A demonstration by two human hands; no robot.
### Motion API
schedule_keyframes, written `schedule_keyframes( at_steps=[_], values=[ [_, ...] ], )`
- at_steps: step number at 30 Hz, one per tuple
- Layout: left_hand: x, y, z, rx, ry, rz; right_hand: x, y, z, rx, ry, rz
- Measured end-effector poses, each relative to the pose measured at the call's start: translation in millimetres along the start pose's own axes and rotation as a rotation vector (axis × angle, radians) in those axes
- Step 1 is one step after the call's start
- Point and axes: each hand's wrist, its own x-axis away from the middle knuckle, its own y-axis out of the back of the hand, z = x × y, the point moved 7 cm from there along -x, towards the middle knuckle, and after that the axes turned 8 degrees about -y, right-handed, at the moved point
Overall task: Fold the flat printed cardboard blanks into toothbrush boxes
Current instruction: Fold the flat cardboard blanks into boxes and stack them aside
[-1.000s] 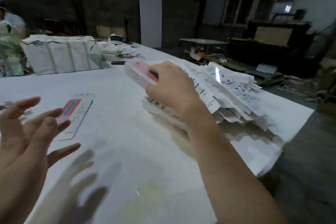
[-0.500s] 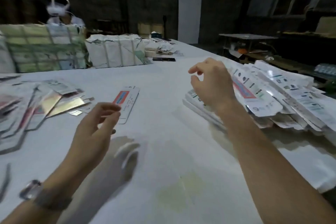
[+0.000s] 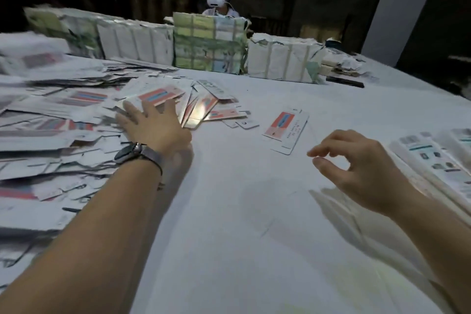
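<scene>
A wide heap of flat printed blanks [image 3: 58, 120] with red-and-blue panels covers the left of the white table [image 3: 254, 224]. My left hand [image 3: 155, 125], with a watch on its wrist, reaches over the heap's right edge with straight spread fingers that touch the top blanks. One folded box [image 3: 286, 130] with a red panel lies alone at mid-table. My right hand [image 3: 356, 168] hovers to the right of it, fingers loosely curled and holding nothing. A stack of folded boxes [image 3: 438, 163] lies at the right edge.
Wrapped bundles of stock [image 3: 209, 43] stand in a row across the far side of the table. A person wearing a white headset [image 3: 219, 0] sits behind them. A dark flat object [image 3: 345, 82] lies at the far right.
My view has swung left, bringing the heap of blanks into sight. My left hand moved forward onto the heap. My right hand left the box stack and dropped lower, empty.
</scene>
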Motion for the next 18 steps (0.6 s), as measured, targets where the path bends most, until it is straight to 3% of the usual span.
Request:
schedule_keyframes(
  at_steps=[3, 12, 18],
  values=[
    [0, 1, -2, -0.013, -0.042, 0.04, 1, -1, -2, -0.024, -0.011, 0.004],
    [14, 21, -38, -0.104, -0.23, -0.169, 1, 1, -3, -0.045, 0.003, -0.043],
    [8, 11, -34, -0.089, -0.267, -0.157, 1, 1, -2, -0.047, 0.011, -0.049]
  ],
)
